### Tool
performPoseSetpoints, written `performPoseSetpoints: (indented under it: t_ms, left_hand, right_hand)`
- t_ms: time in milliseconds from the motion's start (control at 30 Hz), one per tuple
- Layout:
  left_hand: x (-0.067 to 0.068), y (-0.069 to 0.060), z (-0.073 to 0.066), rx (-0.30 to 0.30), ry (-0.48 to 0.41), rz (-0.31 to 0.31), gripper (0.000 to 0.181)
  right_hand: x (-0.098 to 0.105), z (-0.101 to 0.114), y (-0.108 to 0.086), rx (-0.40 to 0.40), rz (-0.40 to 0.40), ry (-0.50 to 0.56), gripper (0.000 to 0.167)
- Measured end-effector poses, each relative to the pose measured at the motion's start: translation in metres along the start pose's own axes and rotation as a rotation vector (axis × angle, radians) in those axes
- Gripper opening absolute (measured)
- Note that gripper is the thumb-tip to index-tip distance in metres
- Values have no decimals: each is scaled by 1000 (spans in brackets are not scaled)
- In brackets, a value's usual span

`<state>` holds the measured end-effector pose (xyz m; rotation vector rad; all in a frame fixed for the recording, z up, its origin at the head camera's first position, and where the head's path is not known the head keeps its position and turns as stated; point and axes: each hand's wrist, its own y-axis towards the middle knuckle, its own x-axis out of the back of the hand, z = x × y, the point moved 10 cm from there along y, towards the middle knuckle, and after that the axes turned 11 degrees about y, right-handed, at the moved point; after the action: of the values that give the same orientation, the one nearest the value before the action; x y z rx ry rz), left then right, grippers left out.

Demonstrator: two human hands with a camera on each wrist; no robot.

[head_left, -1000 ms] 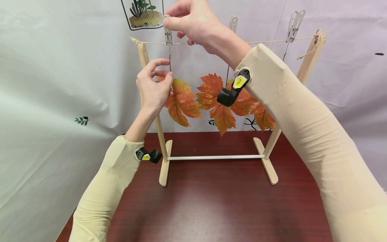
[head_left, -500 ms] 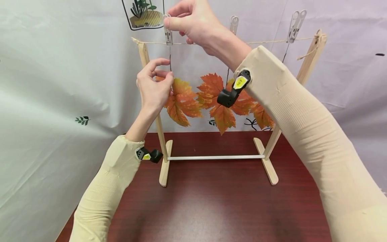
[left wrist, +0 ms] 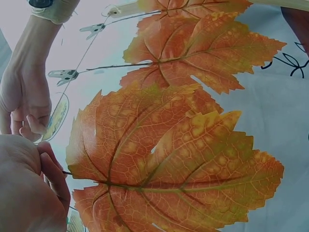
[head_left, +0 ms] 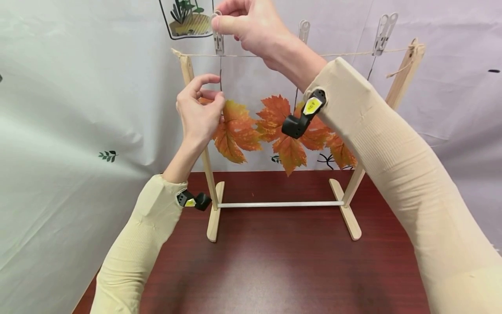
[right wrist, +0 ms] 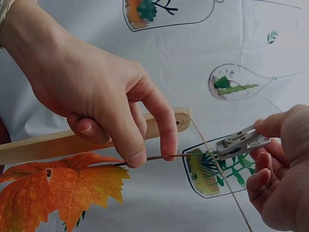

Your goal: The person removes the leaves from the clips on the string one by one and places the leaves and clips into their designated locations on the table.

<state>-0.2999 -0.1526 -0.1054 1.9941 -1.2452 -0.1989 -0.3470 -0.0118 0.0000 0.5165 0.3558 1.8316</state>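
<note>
My right hand (head_left: 262, 30) pinches the handle end of a pale grey clothespin (head_left: 218, 44) at the left part of the twine (head_left: 349, 54). In the right wrist view the tip of this clothespin (right wrist: 231, 146) meets the twine and the end of a leaf stem (right wrist: 181, 155); whether its jaws are fully closed I cannot tell. Below it, my left hand (head_left: 199, 115) holds that thin brown stem between thumb and fingers. The orange-yellow artificial maple leaf (head_left: 237, 135) hangs under this hand, partly hidden by it in the head view.
Two more maple leaves, a middle one (head_left: 288, 155) and a right one (head_left: 341, 150), hang from clothespins (head_left: 303, 31) farther along. The twine spans a wooden frame (head_left: 404, 78) with a white crossbar (head_left: 280, 204), standing on a dark red table (head_left: 274, 261). A printed white cloth (head_left: 129, 87) is behind.
My right hand and the clothespin have risen slightly, the clothespin's lower end now sitting about level with the twine. My left hand and its leaf have shifted up very little.
</note>
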Motion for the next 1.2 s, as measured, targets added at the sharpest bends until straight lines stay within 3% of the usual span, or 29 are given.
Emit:
performPoseSetpoints:
  t_ms: [333, 500, 833, 1200]
  left_hand:
    - [1, -2, 3, 7, -23, 6, 22]
    - [3, -4, 4, 4, -44, 9, 23]
    - [6, -13, 9, 3, -53, 40, 26]
    - [15, -26, 18, -5, -20, 51, 28]
  right_hand:
    - [5, 7, -4, 44, -14, -6, 29]
    - [9, 8, -9, 27, -14, 1, 25]
    - [12, 8, -21, 8, 8, 86, 38]
    - [19, 8, -36, 33, 51, 97, 30]
